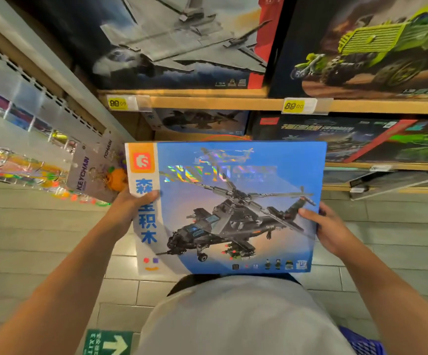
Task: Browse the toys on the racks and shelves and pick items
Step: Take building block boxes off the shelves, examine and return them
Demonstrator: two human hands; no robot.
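Two hands hold one large blue helicopter box (pixel 233 208) at the centre of the frame, its printed face turned up toward the camera. The left hand (pixel 128 206) grips the box's left edge, thumb laid over the white strip with blue characters, fingers hidden behind the box. The right hand (pixel 328 226) grips the right edge, thumb pressed on the front near the helicopter's tail, the rest curled behind.

Above the box, a wooden shelf (pixel 207 101) carries a jet box (pixel 177 39) at upper centre and a green truck box (pixel 369 47) at upper right, with yellow price tags (pixel 294 106) on the shelf edge. Lower shelves hold more boxes. Keychain cards (pixel 90 172) hang at middle left, just beside the left hand. A green exit arrow sticker (pixel 108 343) lies on the tiled floor at the bottom.
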